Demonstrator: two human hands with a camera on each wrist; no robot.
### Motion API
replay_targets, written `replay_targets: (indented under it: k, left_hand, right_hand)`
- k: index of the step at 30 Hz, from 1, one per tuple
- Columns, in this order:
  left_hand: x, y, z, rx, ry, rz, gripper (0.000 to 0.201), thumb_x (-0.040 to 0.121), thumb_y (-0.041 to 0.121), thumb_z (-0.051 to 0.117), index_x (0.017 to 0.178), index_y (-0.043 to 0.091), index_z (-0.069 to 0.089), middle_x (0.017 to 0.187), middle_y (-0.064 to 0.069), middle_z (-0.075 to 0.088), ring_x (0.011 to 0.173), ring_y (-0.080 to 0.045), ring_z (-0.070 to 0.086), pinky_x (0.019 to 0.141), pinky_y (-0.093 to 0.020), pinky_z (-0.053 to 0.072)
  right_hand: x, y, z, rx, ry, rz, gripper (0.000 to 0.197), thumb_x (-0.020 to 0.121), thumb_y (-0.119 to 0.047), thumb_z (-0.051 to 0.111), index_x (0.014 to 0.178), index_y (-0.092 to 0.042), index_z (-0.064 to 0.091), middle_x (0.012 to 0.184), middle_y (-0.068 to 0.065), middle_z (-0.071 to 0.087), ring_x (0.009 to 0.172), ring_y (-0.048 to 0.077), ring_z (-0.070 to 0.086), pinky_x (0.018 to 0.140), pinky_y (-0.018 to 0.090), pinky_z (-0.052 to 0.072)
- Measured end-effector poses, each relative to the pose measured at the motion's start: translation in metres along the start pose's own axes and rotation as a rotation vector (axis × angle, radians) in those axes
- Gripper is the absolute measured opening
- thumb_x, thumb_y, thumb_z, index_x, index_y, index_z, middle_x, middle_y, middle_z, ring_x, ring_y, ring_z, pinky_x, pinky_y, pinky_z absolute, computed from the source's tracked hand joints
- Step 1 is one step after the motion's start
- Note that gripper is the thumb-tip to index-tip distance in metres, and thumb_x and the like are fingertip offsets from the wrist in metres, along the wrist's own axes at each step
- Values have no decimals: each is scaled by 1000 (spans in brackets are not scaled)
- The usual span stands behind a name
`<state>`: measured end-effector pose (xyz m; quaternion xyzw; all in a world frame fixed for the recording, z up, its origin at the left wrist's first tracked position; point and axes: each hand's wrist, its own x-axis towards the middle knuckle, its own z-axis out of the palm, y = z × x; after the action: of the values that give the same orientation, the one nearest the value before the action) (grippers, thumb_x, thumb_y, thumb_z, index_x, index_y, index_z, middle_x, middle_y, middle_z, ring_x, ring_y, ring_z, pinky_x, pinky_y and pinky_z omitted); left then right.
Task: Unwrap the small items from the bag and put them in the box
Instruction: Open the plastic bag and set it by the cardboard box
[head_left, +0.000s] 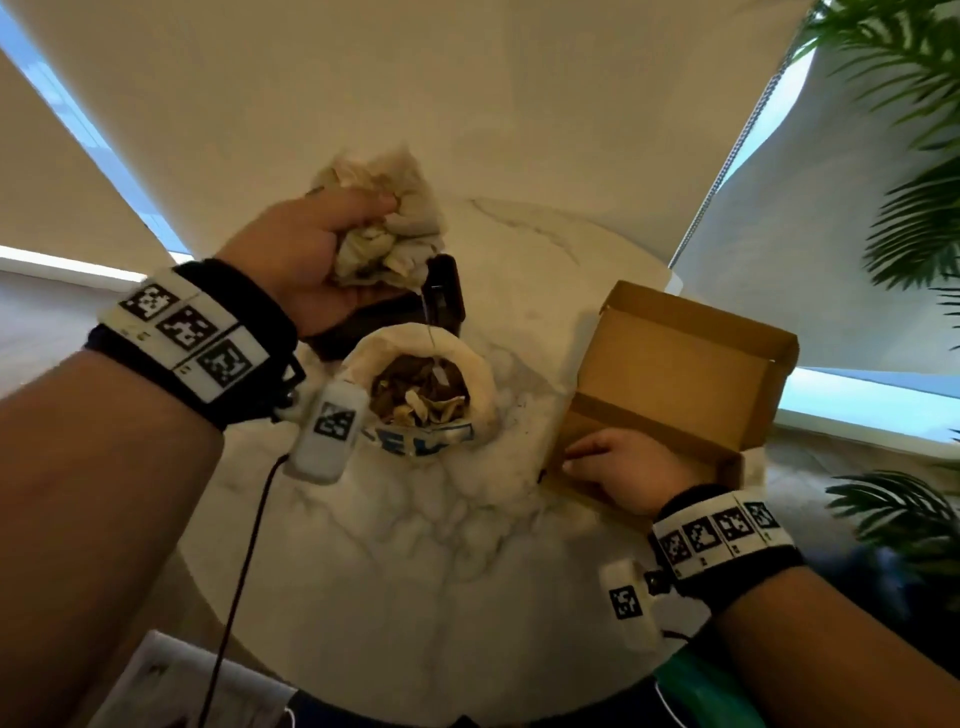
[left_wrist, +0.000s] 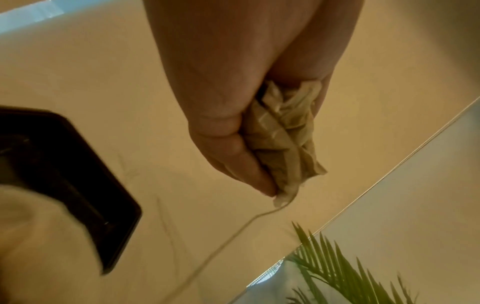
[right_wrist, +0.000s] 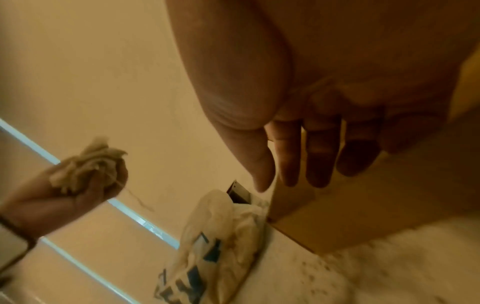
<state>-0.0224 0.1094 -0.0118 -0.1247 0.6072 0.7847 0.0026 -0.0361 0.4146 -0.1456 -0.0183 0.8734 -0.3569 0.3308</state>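
Bag (head_left: 480, 379) of perhaps tea bags

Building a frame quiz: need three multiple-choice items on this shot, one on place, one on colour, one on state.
1. Where is the crumpled bundle of tea bags?
A. In the left hand, raised above the bag
B. Inside the box
C. Flat on the table

2. What colour is the box?
A. White
B. Brown cardboard
C. Green

3. How is the box?
A. Taped shut
C. Crushed flat
B. Open, lid up

Key: 1 A, the fingers curl round the bundle while a string hangs toward the bag. 2 B, plain brown cardboard throughout. 3 B, the lid stands up and the right hand rests with straight fingers on its front wall.
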Motion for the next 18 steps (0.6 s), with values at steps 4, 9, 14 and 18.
replay_targets:
  k: [4, 9, 14, 18]
  left_hand:
    - [24, 41, 10, 53, -274, 146, 26, 106, 19, 38, 83, 17, 50, 79, 2, 47, 68, -13, 42, 75, -28, 37]
    - [45, 50, 42, 60, -304, 246, 25, 106, 20, 41, 85, 14, 53, 81, 3, 51, 71, -14, 43, 73, -28, 41]
    - [40, -21, 74, -182, -258, 110, 17, 104, 23, 47, 106, 12, 60, 86, -7, 68, 67, -18, 64, 67, -32, 56]
    - [29, -89, 70, -271, -234, 8, 26, 103, 30, 51, 119, 15, 64, 99, -10, 72, 78, -21, 71, 67, -34, 61]
  right_hand:
    - [-3, 2, 11, -228, -40, -34, 23, 92, -27, 69, 116, -27, 71, 100, -13, 65, 79, 0, 51, 57, 12, 34]
    - [4, 2, 21, -228, -84, -98, 18, 93, -27, 67, 107, -34, 76, 95, -22, 66, 79, -6, 55, 57, 8, 35]
    - [10, 13, 26, -251, -160, -182, 13, 89, -32, 72, 93, -43, 77, 88, -28, 70, 80, -11, 61, 59, 5, 39]
    - [3, 20, 28, -251, -209, -219, 13, 85, -32, 76, 90, -43, 79, 92, -28, 73, 88, -8, 65, 86, 18, 52]
